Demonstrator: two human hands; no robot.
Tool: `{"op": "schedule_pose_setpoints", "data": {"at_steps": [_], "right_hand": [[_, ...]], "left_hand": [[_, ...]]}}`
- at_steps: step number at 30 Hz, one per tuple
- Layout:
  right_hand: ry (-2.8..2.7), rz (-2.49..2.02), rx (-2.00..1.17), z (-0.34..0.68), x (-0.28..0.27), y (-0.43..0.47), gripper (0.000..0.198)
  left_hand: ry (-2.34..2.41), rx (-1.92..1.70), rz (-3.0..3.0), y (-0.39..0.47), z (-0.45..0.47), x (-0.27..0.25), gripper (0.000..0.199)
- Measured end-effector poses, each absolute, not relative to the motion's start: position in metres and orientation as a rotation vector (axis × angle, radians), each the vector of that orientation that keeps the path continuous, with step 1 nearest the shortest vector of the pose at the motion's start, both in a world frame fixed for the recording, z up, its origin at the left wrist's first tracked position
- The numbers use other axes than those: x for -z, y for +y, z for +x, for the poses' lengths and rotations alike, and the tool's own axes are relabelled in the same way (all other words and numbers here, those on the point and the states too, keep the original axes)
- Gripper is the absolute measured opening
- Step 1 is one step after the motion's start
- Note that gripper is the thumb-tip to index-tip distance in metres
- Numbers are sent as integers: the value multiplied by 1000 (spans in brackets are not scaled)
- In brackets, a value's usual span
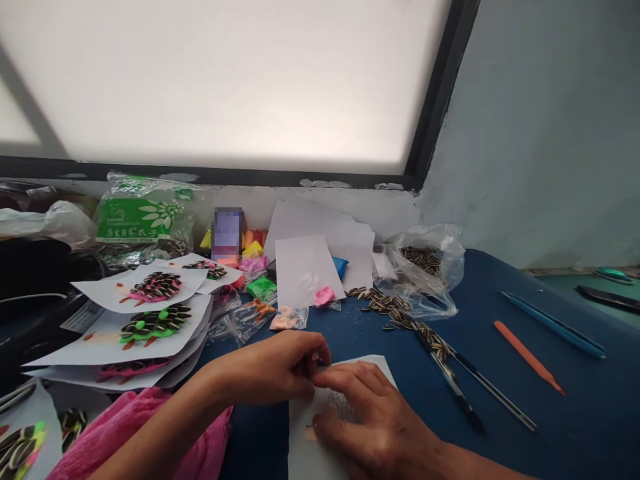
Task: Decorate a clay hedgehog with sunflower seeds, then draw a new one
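A sheet of white paper (345, 373) with a sketched drawing lies in front of me, and a small patch of beige clay (311, 434) is stuck on it. My left hand (295, 368) is above the paper's upper left edge, its fingers curled together; whatever they pinch is hidden. My right hand (373, 417) lies over the sheet, thumb and index finger spread apart, with the thumb beside the beige clay. Its index fingertip meets the left fingers. Just beyond the hands sit a packet of peach clay (289, 318) and a pink clay lump (325, 295).
Stacked hedgehog pictures (155, 327) with seed spines lie left, by pink cloth (145, 433). Sunflower seeds (387, 307) spill from a clear bag (440, 260). Pens (450, 380), an orange clay tool (529, 357) and blue tweezers (555, 323) are right. A green seed bag (137, 217) stands behind.
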State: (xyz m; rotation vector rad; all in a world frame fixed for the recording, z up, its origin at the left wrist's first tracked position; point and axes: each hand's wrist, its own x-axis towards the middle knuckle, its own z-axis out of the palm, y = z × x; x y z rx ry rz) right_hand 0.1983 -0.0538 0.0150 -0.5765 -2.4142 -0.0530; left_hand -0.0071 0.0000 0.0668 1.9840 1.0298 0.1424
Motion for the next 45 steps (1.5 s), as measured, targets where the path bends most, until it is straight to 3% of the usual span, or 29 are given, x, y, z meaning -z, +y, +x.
{"op": "schedule_pose_setpoints", "data": {"at_steps": [5, 16, 21, 25, 40, 45], "right_hand": [[-2452, -622, -27, 202, -17, -55, 24], [-2524, -615, 79, 194, -8, -51, 19], [-2431, -677, -98, 200, -25, -56, 33], [-2365, -691, -149, 202, -30, -59, 17], [-2481, -466, 63, 215, -1, -45, 12], [-2544, -493, 48, 216, -12, -49, 15]], "left_hand": [[1030, -142, 1994, 0, -7, -67, 35], [1038, -146, 1997, 0, -7, -68, 33], [1017, -153, 1998, 0, -8, -67, 31], [1018, -134, 1981, 0, -9, -68, 32], [1037, -25, 1951, -2, -14, -76, 51], [1084, 57, 1945, -6, -16, -82, 69]]}}
